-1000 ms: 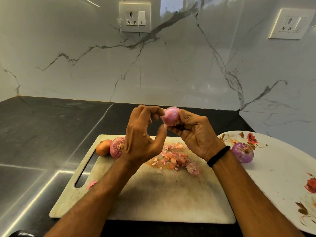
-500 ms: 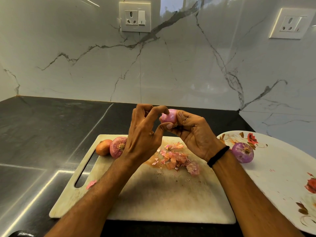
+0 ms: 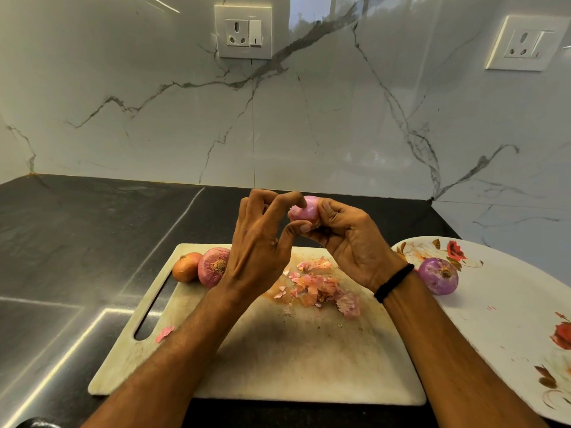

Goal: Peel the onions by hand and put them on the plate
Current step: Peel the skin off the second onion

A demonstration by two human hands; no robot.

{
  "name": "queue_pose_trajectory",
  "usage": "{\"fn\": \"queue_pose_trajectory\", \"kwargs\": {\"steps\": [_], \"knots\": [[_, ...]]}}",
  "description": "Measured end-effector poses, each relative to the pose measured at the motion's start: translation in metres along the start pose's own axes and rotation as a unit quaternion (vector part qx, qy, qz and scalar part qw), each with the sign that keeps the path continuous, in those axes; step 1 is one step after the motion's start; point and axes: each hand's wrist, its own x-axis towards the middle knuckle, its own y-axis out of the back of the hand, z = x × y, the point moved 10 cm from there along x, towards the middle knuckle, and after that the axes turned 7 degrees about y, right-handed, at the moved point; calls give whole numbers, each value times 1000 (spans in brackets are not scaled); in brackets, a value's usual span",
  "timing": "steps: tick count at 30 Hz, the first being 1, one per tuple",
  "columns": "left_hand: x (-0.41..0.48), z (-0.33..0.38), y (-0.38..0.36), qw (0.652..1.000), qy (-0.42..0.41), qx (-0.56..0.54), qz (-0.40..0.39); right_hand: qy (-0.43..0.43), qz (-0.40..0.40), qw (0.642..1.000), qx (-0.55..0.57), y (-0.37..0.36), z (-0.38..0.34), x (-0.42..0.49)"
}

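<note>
So the right hand (image 3: 349,245) has the onion (image 3: 306,209) cupped in its curled fingers, and the left hand (image 3: 256,251) pinches its end between thumb and forefinger. Looks light, firm and slick where it's bare, so I'd pick at the papery edge by that thumb.

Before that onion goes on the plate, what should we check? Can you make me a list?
1. Grip: the right hand holds the held onion up: ok.
2. Skin all off: the left hand pinches at it, and a flake sticks out on its left side: not ok.
3. Its underside clean: hidden by fingers: cannot tell.
4. Room on the plate: bare space beside the plate onion: ok.
5. Peels off the plate: piled on the board: ok.
6. Others peeled: the brown onion and red onion on the board wear skins: not ok.
</note>
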Motion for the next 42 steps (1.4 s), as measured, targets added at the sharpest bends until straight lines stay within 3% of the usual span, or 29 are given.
{"fn": "queue_pose_trajectory", "kwargs": {"steps": [42], "knots": [[0, -2, 1, 1000, -22, 0, 16, 5, -2, 1000, -3, 2, 4, 4]]}}
